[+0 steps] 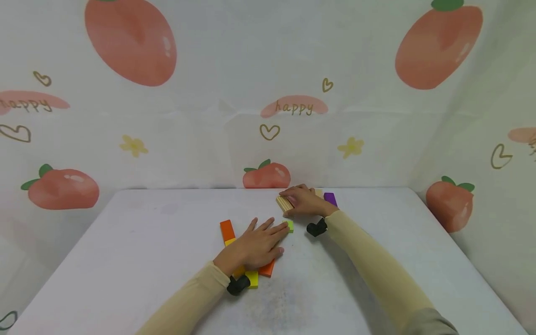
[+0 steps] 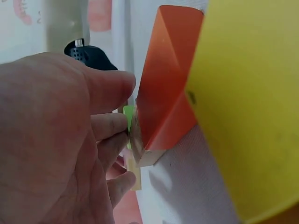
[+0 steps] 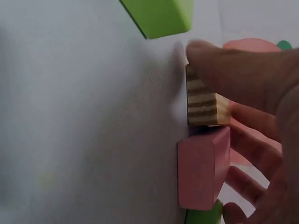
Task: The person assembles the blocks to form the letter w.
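My left hand (image 1: pixel 255 245) lies spread, fingers straight, over a cluster of coloured blocks. From under it show an orange block (image 1: pixel 227 230), a yellow block (image 1: pixel 253 279) and a red-orange block (image 1: pixel 266 269). Close to its fingertips sits a light green block (image 1: pixel 290 226). Farther back, my right hand (image 1: pixel 304 201) grips a striped wooden block (image 1: pixel 284 203), thumb on one side and fingers on the other. In the right wrist view, a pink block (image 3: pixel 201 172) stands beside the striped one, with a green block (image 3: pixel 204 216) below it in the picture.
A purple block (image 1: pixel 330 198) and a pale block (image 1: pixel 319 193) lie near the back edge of the white table (image 1: pixel 138 260), by the right wrist. Behind the table hangs a cloth (image 1: pixel 209 139) printed with fruit. A dark wrist device (image 1: pixel 238 285) sits close to the yellow block.
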`<state>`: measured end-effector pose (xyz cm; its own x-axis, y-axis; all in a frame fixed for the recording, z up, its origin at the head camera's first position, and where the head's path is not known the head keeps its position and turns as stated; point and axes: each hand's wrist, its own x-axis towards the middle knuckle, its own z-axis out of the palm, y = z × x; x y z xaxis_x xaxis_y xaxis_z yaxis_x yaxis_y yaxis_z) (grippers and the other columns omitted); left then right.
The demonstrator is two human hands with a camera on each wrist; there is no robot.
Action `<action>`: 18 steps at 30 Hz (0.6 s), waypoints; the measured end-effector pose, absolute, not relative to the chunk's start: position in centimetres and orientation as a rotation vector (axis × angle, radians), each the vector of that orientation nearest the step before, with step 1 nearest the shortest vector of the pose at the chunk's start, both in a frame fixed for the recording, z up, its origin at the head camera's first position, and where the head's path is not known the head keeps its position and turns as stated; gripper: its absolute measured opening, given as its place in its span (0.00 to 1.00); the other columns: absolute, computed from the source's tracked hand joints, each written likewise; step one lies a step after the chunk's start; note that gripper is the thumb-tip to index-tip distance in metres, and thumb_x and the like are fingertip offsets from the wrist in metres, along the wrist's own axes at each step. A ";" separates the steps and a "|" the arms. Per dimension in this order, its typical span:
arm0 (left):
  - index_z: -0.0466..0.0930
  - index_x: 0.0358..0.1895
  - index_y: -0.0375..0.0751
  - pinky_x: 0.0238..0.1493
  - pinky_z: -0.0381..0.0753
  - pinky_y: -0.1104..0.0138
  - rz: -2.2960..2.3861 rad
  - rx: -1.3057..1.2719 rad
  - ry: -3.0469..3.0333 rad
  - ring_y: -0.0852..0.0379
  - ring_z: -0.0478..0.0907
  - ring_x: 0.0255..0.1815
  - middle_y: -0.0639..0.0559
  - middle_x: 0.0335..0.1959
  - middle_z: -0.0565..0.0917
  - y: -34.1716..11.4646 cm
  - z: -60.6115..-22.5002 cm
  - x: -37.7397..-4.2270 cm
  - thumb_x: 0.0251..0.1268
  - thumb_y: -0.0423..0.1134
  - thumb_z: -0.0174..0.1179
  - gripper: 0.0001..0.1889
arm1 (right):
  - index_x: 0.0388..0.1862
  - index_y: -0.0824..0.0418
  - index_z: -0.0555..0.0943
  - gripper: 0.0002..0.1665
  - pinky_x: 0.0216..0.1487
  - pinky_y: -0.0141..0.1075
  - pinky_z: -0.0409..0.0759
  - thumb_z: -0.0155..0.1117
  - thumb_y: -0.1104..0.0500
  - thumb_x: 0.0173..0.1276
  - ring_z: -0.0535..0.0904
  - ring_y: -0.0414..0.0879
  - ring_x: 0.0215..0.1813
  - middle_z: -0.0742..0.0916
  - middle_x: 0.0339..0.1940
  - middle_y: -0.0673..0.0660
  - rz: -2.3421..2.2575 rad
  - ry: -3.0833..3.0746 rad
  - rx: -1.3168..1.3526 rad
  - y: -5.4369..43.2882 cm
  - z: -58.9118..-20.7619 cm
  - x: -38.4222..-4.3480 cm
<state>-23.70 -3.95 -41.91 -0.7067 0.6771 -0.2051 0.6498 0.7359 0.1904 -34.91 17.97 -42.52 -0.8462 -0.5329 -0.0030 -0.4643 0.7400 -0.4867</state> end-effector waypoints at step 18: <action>0.53 0.82 0.53 0.78 0.41 0.40 0.161 1.025 2.670 0.48 0.45 0.83 0.59 0.83 0.53 -3.9 -42.0 -23.8 0.81 0.55 0.47 0.33 | 0.66 0.63 0.80 0.39 0.56 0.50 0.79 0.81 0.53 0.57 0.78 0.52 0.56 0.83 0.57 0.56 -1.139 2.755 -0.784 21.3 -41.8 -29.3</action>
<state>-23.76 -3.91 -42.02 -0.7107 0.6695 -0.2160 0.6387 0.7428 0.2007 -29.29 21.25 -41.79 -0.8689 -0.4761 0.1354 -0.4327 0.5977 -0.6750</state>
